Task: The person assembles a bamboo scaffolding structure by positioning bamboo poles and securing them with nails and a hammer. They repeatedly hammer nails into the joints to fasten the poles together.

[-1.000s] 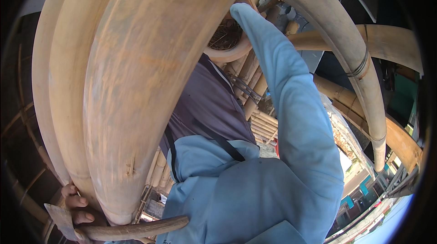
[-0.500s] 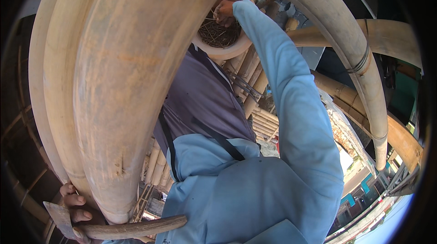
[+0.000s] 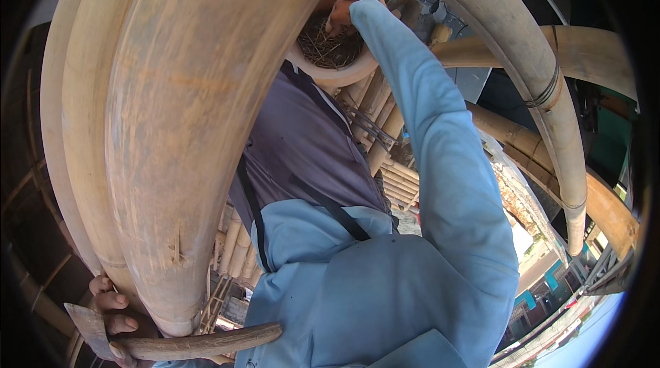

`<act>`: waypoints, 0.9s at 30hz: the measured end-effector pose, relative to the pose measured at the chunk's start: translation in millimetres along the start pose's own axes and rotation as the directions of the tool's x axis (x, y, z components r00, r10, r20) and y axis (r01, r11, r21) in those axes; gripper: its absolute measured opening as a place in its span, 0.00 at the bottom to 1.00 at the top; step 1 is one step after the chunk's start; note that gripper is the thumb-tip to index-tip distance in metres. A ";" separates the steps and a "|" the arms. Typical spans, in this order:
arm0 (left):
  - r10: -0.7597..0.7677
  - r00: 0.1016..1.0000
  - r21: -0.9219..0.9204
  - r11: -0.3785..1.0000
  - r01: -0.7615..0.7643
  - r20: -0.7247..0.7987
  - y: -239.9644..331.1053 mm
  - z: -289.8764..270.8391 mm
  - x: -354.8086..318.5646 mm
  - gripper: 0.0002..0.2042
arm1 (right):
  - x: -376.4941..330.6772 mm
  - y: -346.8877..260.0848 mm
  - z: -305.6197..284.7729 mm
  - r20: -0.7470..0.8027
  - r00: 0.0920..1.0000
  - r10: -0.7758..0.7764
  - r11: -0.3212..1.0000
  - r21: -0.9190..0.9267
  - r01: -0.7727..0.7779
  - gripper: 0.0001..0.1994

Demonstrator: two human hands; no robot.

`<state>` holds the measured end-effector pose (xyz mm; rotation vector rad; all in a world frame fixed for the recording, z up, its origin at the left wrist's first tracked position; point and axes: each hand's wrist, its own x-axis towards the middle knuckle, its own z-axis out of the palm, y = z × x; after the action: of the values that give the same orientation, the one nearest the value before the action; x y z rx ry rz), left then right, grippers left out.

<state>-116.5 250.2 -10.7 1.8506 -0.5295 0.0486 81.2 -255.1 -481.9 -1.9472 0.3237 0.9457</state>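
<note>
At the lower left, my left hand [image 3: 113,313] is closed around a hatchet [image 3: 199,344] close to its head. The hatchet has a flat, flared metal blade and a curved wooden handle that points right. My left fingers also lie against the lower end of a thick bamboo pole [image 3: 185,134]. At the top, my right hand [image 3: 337,16] reaches down into a round, pale-rimmed bucket [image 3: 337,78]. Thin brown pieces that look like nails [image 3: 323,48] fill its bottom. The right fingers are bent together among them, and whatever they hold is hidden.
More thick bamboo poles stand at the left edge. On the right, a curved bamboo pole [image 3: 509,31] is bound with dark wire [image 3: 546,90] to crossing poles. Thinner bamboo poles [image 3: 399,186] lie below my body. Buildings show far down at the lower right.
My right hand has sunk a little deeper into the bucket, and its fingers now point down among the pieces. The left hand and hatchet stay in place.
</note>
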 end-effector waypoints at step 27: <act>0.012 1.000 0.044 0.999 -0.013 0.018 -2.4 -13.3 -1.6 0.19 | 1.9 7.7 0.2 -0.179 0.835 -0.520 0.567 -0.804 0.181 0.14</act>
<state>-114.1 263.4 -8.7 1.8919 -0.5562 0.0529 78.1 -258.9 -488.1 -2.8639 -0.3379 0.3882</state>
